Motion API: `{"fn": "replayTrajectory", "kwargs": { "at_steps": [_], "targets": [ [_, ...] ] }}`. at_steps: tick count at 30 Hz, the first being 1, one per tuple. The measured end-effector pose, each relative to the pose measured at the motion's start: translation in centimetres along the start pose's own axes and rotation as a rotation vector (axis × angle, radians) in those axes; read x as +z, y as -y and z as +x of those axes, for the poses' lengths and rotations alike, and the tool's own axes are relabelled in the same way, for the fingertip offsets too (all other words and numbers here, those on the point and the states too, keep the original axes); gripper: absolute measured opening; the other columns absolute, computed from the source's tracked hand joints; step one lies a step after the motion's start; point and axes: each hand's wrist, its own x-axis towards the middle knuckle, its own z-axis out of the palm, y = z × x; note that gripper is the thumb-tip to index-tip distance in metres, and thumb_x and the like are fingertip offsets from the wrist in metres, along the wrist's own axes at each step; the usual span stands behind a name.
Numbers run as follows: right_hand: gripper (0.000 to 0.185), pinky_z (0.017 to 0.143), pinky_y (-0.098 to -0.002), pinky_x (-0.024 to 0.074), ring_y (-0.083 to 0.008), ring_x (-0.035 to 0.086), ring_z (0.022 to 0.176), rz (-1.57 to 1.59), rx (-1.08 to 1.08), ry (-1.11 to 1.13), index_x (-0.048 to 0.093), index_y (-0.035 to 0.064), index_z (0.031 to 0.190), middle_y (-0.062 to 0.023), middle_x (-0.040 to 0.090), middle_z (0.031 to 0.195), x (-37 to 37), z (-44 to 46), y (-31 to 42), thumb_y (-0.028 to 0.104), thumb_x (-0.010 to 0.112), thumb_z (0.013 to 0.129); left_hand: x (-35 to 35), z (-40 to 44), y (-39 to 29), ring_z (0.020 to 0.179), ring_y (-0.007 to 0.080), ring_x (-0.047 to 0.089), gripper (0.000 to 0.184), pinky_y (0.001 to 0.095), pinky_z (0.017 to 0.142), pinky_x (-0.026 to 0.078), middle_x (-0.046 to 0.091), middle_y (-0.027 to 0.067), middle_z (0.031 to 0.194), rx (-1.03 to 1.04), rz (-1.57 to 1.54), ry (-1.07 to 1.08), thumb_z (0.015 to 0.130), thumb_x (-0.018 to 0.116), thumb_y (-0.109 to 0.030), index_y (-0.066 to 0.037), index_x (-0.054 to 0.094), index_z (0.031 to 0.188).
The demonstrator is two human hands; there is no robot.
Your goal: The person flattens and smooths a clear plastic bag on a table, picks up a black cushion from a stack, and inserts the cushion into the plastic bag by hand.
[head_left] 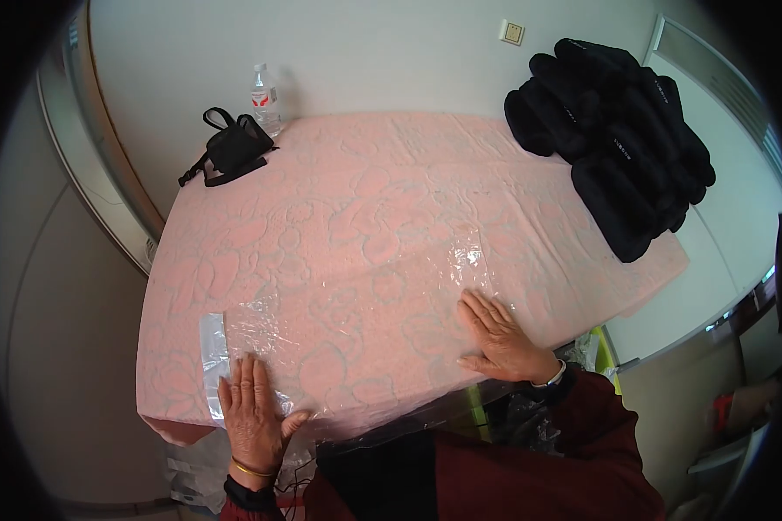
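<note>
A clear plastic bag [265,326] lies flat over the front part of a table covered by a pink patterned cloth [374,208]. A white strip [214,365] runs along the bag's left end. My left hand [256,417] rests on the bag just right of this strip, fingers stretched out and pointing away from me. My right hand [504,343] lies flat near the bag's right end, its thumb spread to the left. Neither hand grips anything. Part of the clear plastic hangs over the table's front edge.
Stacked black padded items [617,139] sit at the back right. At the back left are a small black strapped bag [235,148] and a plastic bottle [265,100], close to the wall. More clear plastic [191,482] is below the table's front left corner.
</note>
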Motion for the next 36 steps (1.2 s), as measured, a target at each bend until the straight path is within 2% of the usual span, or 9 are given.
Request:
{"fn": "replayTrajectory", "kwargs": {
  "at_steps": [6,10,13,14,16,20,25,32,36],
  "targets": [
    [0.081,0.12,-0.0496,0.0198,-0.0458,0.026,0.146,-0.067,0.21,-0.175,0.026,-0.0119,0.15,-0.033,0.026,0.156,0.9,-2.1,-3.2,0.04,0.06,0.097,0.3,-3.5,1.7,0.147,0.04,0.03,0.092,0.0572,0.119,0.02,0.037,0.0268,0.154,-0.083,-0.001,-0.22,0.092,0.051,-0.07,0.005,0.042,0.146],
    [0.075,0.117,-0.0503,0.0242,-0.0477,0.032,0.142,-0.129,0.473,-0.27,0.033,-0.0115,0.147,-0.0347,0.032,0.152,1.8,-3.5,-5.1,0.037,0.06,0.097,0.3,-7.3,0.5,0.127,0.0354,0.056,0.069,0.0511,0.106,0.043,0.056,0.0261,0.135,-0.175,-0.085,-0.552,0.098,0.059,-0.052,0.004,0.051,0.136],
    [0.072,0.116,-0.051,0.0263,-0.0486,0.034,0.14,-0.148,0.529,-0.301,0.036,-0.0099,0.146,-0.0347,0.034,0.15,1.6,-3.4,-4.3,0.036,0.061,0.097,2.3,-10.0,0.3,0.11,0.0305,0.064,0.053,0.0439,0.093,0.05,0.066,0.0207,0.118,-0.33,-0.536,-0.395,0.096,0.067,-0.032,0.005,0.056,0.132],
    [0.07,0.115,-0.0514,0.0269,-0.0489,0.034,0.14,-0.148,0.507,-0.304,0.037,-0.0088,0.146,-0.0343,0.035,0.15,1.4,-3.7,-3.6,0.035,0.061,0.096,3.0,-10.1,-0.2,0.11,0.0305,0.064,0.053,0.0439,0.093,0.05,0.066,0.0207,0.118,-0.33,-0.532,-0.399,0.096,0.067,-0.032,0.005,0.056,0.132],
    [0.069,0.115,-0.0519,0.0276,-0.0493,0.035,0.139,-0.145,0.484,-0.318,0.038,-0.0078,0.146,-0.034,0.036,0.15,1.0,-3.8,-2.7,0.034,0.061,0.096,4.3,-9.6,-1.8,0.078,0.0216,0.067,0.039,0.0358,0.074,0.055,0.069,0.0107,0.089,-0.366,-0.988,-0.126,0.098,0.066,-0.025,0.005,0.061,0.121],
    [0.069,0.115,-0.0529,0.0271,-0.0496,0.033,0.14,-0.032,0.323,-0.391,0.038,-0.0048,0.147,-0.0327,0.034,0.151,0.8,-3.7,-1.2,0.032,0.063,0.095,4.2,-6.7,-4.6,0.061,0.0133,0.061,0.029,0.0273,0.06,0.053,0.066,0.0048,0.079,-0.517,-1.391,-0.099,0.101,0.061,-0.023,0.004,0.063,0.113],
    [0.08,0.117,-0.0561,0.0236,-0.0477,0.03,0.143,0.067,0.187,-0.416,0.042,-0.0015,0.146,-0.0294,0.032,0.154,0.1,-4.4,1.7,0.045,0.071,0.088,1.7,-4.0,-3.0,0.051,0.0083,0.053,0.028,0.0217,0.05,0.047,0.064,0.0027,0.074,-0.522,-1.453,-0.18,0.103,0.059,-0.025,0.002,0.065,0.109],
    [0.094,0.119,-0.0563,0.021,-0.0443,0.026,0.146,0.105,0.001,-0.154,0.042,0.0029,0.148,-0.0259,0.03,0.156,0.1,-5.3,4.2,0.059,0.075,0.08,-0.9,-1.0,-1.4,0.06,0.0102,0.059,0.043,0.0223,0.053,0.048,0.065,0.0073,0.088,-0.622,-1.606,-0.41,0.103,0.058,-0.022,-0.001,0.046,0.139],
    [0.093,0.119,-0.0561,0.021,-0.0439,0.025,0.147,0.064,-0.014,-0.064,0.044,0.0039,0.147,-0.0253,0.029,0.157,0.4,-5.9,4.9,0.062,0.072,0.08,-0.5,-1.3,-5.3,0.077,0.0143,0.065,0.069,0.0233,0.062,0.051,0.067,0.014,0.11,-0.283,-1.625,0.041,0.102,0.058,-0.021,-0.007,0.019,0.157]
  ]
}}
